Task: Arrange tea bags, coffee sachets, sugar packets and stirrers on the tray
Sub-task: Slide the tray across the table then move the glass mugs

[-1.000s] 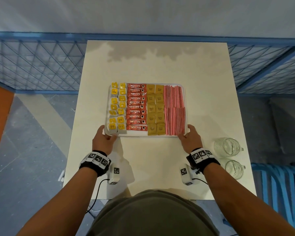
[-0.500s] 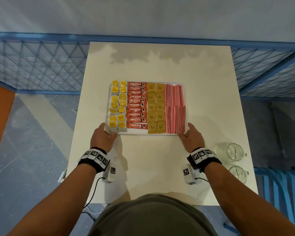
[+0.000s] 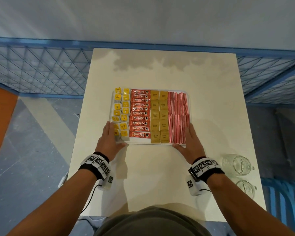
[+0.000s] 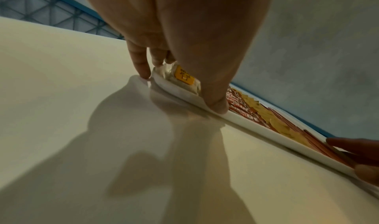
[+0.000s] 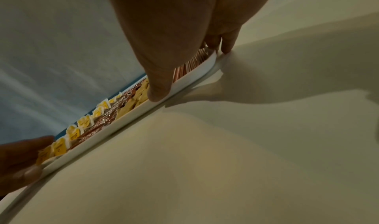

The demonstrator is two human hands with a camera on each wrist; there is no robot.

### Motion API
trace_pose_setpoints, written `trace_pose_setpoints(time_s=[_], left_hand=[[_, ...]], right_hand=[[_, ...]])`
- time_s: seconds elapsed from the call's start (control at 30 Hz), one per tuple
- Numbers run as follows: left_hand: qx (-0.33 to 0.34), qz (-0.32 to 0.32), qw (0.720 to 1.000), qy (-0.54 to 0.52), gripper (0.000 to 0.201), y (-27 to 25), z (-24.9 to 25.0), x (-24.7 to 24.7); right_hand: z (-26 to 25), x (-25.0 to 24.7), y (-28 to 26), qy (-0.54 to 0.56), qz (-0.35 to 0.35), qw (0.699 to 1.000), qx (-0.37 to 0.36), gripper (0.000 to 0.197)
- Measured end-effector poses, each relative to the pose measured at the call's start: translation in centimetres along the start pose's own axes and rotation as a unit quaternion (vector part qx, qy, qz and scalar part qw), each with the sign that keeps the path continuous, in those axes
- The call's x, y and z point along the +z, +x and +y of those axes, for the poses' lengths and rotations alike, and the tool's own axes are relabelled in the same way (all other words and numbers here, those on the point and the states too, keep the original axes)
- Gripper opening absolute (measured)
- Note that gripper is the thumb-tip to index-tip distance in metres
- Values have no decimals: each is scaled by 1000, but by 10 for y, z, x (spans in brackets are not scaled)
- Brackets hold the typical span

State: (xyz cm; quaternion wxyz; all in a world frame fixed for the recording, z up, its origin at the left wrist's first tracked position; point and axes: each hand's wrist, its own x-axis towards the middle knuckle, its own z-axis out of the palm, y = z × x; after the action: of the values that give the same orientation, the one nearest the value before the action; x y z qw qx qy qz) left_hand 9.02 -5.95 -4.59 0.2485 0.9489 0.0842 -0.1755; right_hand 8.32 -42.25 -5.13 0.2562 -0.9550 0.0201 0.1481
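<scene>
A white tray [image 3: 148,144] lies in the middle of the table. From left to right it holds yellow-tagged tea bags [image 3: 121,108], red coffee sachets [image 3: 140,113], tan sugar packets [image 3: 159,116] and red-striped stirrers [image 3: 178,116], all in neat columns. My left hand [image 3: 109,138] sits at the near left corner, thumb on the near rim [image 4: 256,130], straight fingers along the left side by a tea bag [image 4: 184,77]. My right hand [image 3: 191,142] mirrors it at the near right corner, thumb on the rim [image 5: 123,118], fingers along the right side.
Two glass mugs [image 3: 237,165] [image 3: 245,188] stand near the table's right front edge. The cream table [image 3: 160,176] is bare in front of and behind the tray. A blue mesh railing [image 3: 41,74] runs behind and beside the table.
Both hands have slid forward from the tray's near edge, and their fingers now stretch along its left and right sides. The tray's contents look unchanged.
</scene>
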Motion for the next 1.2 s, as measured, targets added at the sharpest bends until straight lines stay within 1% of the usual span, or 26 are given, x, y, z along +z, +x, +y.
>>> trace_pose_setpoints(time_s=[0.13,0.4,0.7,0.87,1.0,1.1,1.2], left_hand=[[-7,-7,1000,-6,115,5,-3,-1],[-4,4,1000,-28,114,26,-6,-9],[-7,9,999,-38,109,75,-19,-24],[7,6,998,-58,105,108,-35,-29],[24,6,997,-79,101,128,-37,-36],[27,3,995,-94,104,143,-38,-40],[25,2,994,-104,104,157,-38,-44]], right_hand=[[-1,1,2,10,-5,1000,24,111],[-6,-1,25,36,-4,999,14,111],[-25,-10,71,44,8,999,-11,106],[-31,-13,97,47,2,999,-20,107],[-39,-18,112,46,-2,999,-17,105],[-46,-22,124,58,-3,998,-20,104],[-50,-24,138,36,-1,999,-8,105]])
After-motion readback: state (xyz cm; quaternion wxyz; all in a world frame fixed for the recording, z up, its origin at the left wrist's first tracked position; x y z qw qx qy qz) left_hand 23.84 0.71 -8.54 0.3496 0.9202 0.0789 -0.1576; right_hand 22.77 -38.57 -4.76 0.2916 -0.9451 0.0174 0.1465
